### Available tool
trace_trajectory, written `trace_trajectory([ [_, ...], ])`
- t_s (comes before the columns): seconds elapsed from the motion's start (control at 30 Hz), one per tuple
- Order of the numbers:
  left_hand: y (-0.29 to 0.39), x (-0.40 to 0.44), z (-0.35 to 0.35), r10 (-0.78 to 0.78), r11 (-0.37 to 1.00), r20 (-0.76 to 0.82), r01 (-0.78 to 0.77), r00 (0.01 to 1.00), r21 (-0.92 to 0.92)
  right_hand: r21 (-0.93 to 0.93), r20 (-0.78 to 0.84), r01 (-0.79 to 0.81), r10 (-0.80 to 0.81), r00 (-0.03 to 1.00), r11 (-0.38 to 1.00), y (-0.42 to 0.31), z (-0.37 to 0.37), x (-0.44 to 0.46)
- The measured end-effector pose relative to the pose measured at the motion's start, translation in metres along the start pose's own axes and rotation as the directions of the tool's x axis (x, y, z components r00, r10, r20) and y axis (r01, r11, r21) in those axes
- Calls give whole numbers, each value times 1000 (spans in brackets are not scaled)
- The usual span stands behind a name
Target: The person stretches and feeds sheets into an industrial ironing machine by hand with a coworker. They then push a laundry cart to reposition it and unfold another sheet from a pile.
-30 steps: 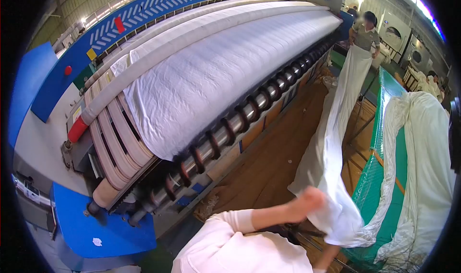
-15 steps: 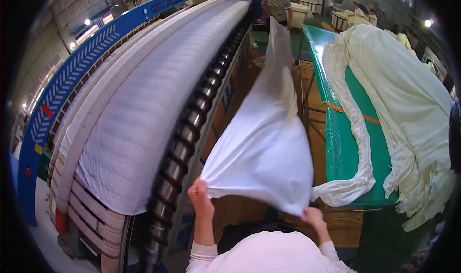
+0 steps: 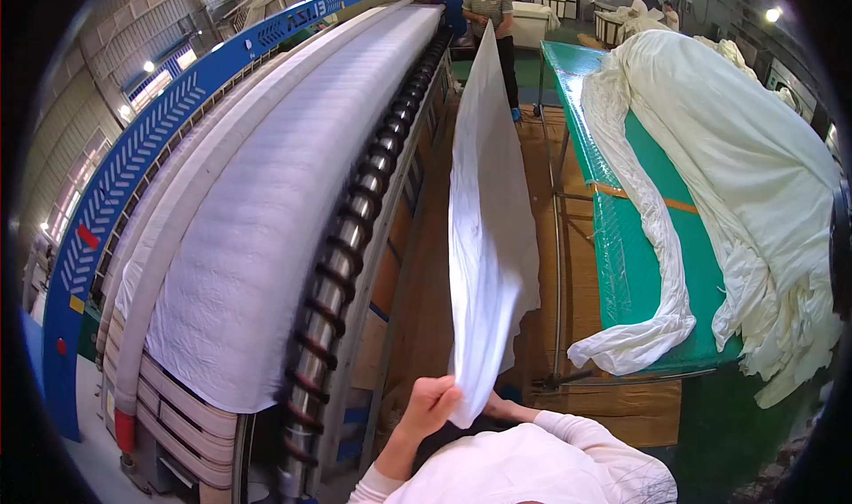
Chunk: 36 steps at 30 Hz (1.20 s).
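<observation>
A long white sheet (image 3: 488, 211) stretches away from me down the aisle, its far end up at a co-worker (image 3: 490, 9) in a striped shirt. My left hand (image 3: 433, 404) is closed on the sheet's near end, low in the middle of the view. Close beside it, my right hand (image 3: 504, 408) is partly hidden behind the cloth, and its fingers cannot be made out. The sheet hangs narrow, in lengthwise folds, between the ironing machine and the green table.
On the left is the large ironing machine with a white cloth (image 3: 257, 211) over it and a ringed metal roller (image 3: 355, 229) along its edge. The green table (image 3: 661, 162) on the right bears heaped white linen (image 3: 728, 140). More people and round-doored machines stand far back.
My hands were wide apart with the sheet spread between them; now they are close together and the sheet has narrowed. Since the earliest frame, the view has swung right.
</observation>
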<state>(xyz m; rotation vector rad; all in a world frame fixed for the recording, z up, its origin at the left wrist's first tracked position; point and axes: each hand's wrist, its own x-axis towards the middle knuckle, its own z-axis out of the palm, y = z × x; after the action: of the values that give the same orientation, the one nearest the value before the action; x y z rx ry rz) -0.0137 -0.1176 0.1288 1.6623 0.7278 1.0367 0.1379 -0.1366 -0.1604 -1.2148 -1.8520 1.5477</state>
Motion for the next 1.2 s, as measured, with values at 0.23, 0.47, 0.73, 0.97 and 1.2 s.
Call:
trace_trajectory([
  [0.23,-34,-41,-6,23,662,-182,122,983,740,-404,-18,-100,101,995,909,-5,0,-7],
  [0.47,-32,-29,-30,127,564,-306,185,944,805,-543,-12,-218,252,968,811,-15,-18,-28],
  [0.73,-33,-18,-18,218,745,-416,124,883,655,-505,48,-265,333,942,821,-7,-14,-31],
  [0.97,-54,-26,29,-202,975,-459,222,865,-11,-436,-3,-303,336,942,847,14,-6,-33],
  [1.2,-56,-25,34,-96,986,-420,143,902,80,-453,-4,-309,345,939,836,21,-7,-33],
])
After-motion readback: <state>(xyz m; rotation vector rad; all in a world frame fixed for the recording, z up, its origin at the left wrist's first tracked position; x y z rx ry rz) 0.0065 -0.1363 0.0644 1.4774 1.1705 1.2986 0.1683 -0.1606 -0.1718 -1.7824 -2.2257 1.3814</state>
